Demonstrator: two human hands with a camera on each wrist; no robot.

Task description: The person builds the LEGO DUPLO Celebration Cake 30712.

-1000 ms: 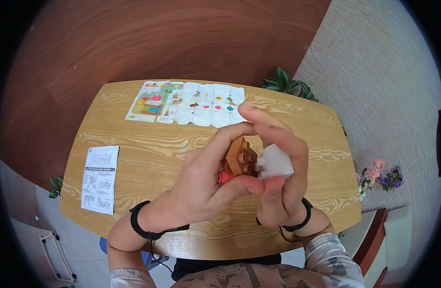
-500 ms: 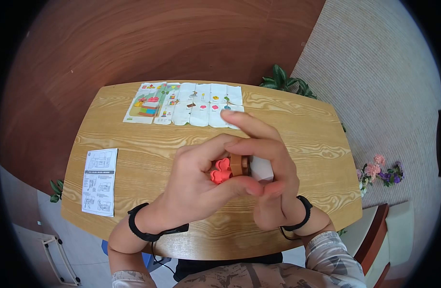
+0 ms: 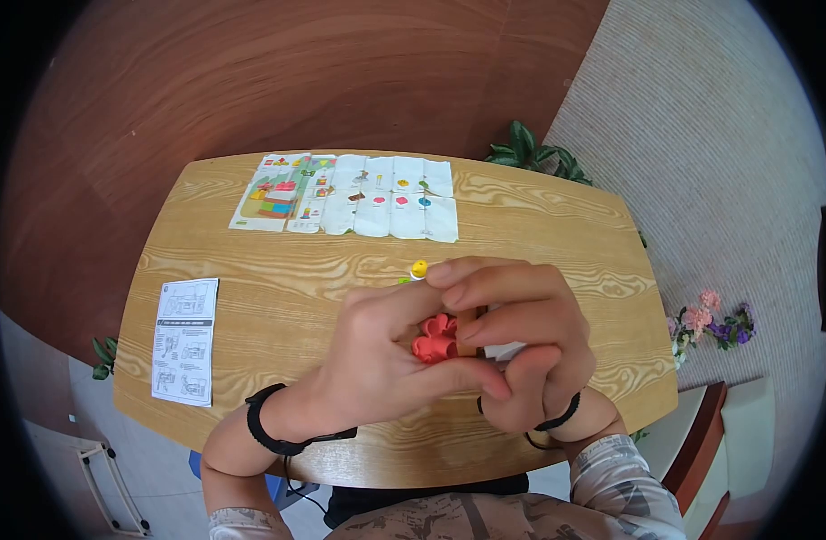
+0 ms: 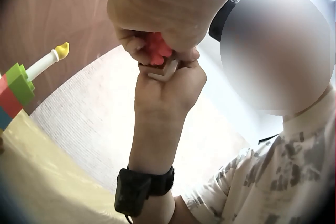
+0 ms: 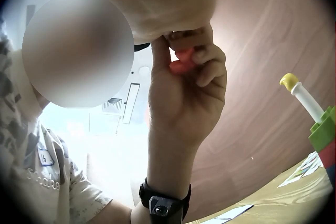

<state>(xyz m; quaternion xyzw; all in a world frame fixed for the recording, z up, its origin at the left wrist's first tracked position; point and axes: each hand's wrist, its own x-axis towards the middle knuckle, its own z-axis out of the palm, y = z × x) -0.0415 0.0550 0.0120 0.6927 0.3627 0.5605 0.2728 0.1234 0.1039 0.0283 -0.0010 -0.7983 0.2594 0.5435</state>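
In the head view my left hand [image 3: 363, 351] grips a brown toy brick [image 3: 469, 331] with red flower-shaped pieces [image 3: 435, 340] on its left side. A white brick [image 3: 503, 351] sits against the brown one's right side, held by my right hand [image 3: 548, 333], whose fingers fold over both and hide much of them. The thumbs meet just below. From the left wrist, the brown and white bricks show together under the red piece [image 4: 157, 49]. Beyond the hands stands a candle piece [image 5: 306, 100], white with a yellow flame, on a green brick [image 5: 323, 129].
Red and blue bricks [image 4: 8, 113] lie under the green one. An unfolded picture sheet [image 3: 345, 196] lies at the back of the wooden table [image 3: 278, 270], and a printed leaflet [image 3: 185, 342] at its left. Pink and purple flowers [image 3: 714, 319] stand beyond the right edge.
The brown brick has turned, and its studs now face the white brick and are hidden. My right fingers have come down over the pieces. The candle's yellow tip has come into view behind the hands.
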